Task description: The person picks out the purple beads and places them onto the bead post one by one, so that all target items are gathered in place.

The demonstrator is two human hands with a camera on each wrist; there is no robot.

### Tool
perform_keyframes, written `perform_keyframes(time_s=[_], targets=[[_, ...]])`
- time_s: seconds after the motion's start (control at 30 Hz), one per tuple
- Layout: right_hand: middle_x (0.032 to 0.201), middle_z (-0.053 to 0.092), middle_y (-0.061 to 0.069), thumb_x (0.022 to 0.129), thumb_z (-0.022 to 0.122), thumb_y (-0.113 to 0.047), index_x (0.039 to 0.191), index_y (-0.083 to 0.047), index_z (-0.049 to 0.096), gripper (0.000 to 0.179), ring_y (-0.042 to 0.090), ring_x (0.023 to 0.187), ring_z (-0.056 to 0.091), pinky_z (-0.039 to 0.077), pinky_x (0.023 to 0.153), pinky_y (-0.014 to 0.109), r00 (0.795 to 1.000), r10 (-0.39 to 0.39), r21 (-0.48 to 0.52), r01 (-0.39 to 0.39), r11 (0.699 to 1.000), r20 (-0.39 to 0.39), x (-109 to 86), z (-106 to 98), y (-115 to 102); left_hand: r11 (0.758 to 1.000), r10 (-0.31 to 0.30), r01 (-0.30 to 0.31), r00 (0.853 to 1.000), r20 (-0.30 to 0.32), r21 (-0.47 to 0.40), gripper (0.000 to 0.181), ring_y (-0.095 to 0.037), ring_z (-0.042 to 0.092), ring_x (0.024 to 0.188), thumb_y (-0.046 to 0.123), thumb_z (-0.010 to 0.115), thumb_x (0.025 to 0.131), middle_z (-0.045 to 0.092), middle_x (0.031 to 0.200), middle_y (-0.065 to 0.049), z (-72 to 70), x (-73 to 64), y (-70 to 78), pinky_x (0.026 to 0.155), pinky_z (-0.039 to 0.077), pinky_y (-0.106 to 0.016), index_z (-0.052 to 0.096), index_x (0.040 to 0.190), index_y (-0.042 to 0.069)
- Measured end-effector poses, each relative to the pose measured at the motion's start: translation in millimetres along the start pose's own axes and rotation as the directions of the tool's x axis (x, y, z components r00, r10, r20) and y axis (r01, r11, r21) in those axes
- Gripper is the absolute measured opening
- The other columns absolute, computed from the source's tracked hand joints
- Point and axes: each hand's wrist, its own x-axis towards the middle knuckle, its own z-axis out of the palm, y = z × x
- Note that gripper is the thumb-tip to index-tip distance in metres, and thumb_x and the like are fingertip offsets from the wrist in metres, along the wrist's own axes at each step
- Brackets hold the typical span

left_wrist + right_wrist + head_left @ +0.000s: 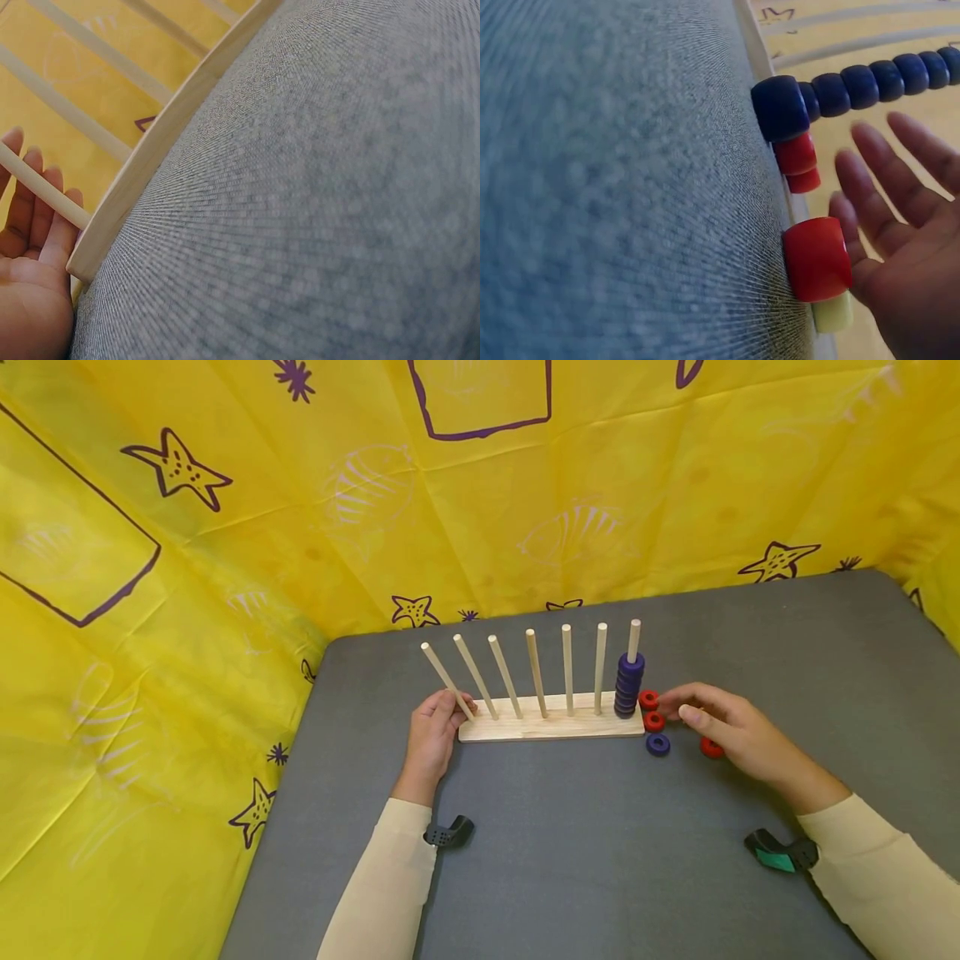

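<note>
A light wooden base (pixel 510 728) carries a row of upright wooden pegs. Dark blue-purple rings (pixel 628 685) are stacked on the rightmost peg; the other pegs are bare. My left hand (pixel 433 731) is at the base's left end, its loosely extended fingers (pixel 41 214) beside and behind the leftmost peg (pixel 442 672). To the right of the base lie two red rings (pixel 654 722) and a blue ring (pixel 657 744). My right hand (pixel 723 727) hovers with parted fingers near them, holding nothing visible. Another red ring (pixel 711 747) is partly hidden beneath it.
A pale yellow-green piece (pixel 832 313) shows behind the nearer red ring in the right wrist view. The grey table (pixel 570 860) extends toward me. Yellow patterned cloth (pixel 480 527) hangs behind and to the left of it.
</note>
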Motion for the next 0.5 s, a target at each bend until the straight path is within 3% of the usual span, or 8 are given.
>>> perform_keyframes(time_s=[0.1,0.23,0.5], targets=[[0.123,0.071,0.013,0.111,0.059,-0.004,0.132,-0.002,0.071,0.024,0.013,0.106,0.065,0.051,0.087,0.017,1.000,0.021,-0.051,-0.021,0.998,0.006,-1.7,1,4,1.000,0.004,-0.004,1.000,-0.001,-0.001,0.048,-0.025,0.069,0.100,0.023,0.056,0.117,0.069,0.104,-0.015,0.1,-0.1,0.8,0.091,0.056,-0.033,0.061,0.111,-0.024],[0.118,0.073,0.006,0.103,0.071,0.000,0.127,-0.007,0.074,0.024,0.013,0.099,0.065,0.053,0.081,0.021,0.999,-0.014,-0.108,0.017,0.994,0.034,-4.0,2,10,1.000,0.005,-0.005,1.000,0.005,-0.014,0.048,-0.025,0.069,0.099,0.028,0.059,0.116,0.069,0.104,-0.016,0.6,0.3,0.5,0.091,0.056,-0.033,0.064,0.109,-0.020],[0.111,0.074,-0.005,0.092,0.088,-0.002,0.119,-0.014,0.078,0.031,0.017,0.096,0.068,0.054,0.084,0.020,0.994,-0.073,-0.146,0.083,0.986,0.075,-4.7,5,17,1.000,0.007,-0.007,1.000,0.004,-0.018,0.044,-0.025,0.068,0.100,0.033,0.063,0.114,0.069,0.104,-0.016,-0.5,1.0,-1.4,0.092,0.056,-0.034,0.071,0.105,-0.009]])
